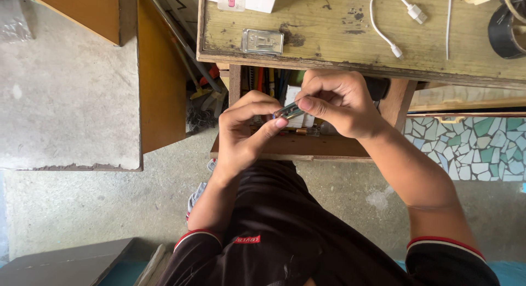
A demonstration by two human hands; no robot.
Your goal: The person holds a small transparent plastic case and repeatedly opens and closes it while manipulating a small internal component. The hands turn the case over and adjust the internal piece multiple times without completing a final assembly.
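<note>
Near the middle of the frame I pinch a small shiny metal piece [288, 111] between both hands: my left hand [244, 129] grips its lower end with thumb and fingers, my right hand [337, 102] nips the upper end, and my fingers hide most of it, so I cannot tell what it is. Behind my hands an open drawer [285, 146] holds tools I can barely make out, under the worn wooden table [329, 28]. On the table lie a metal box [263, 42] and a white cable [392, 20], while a dark roll of tape [507, 31] is cut off at the upper right edge.
</note>
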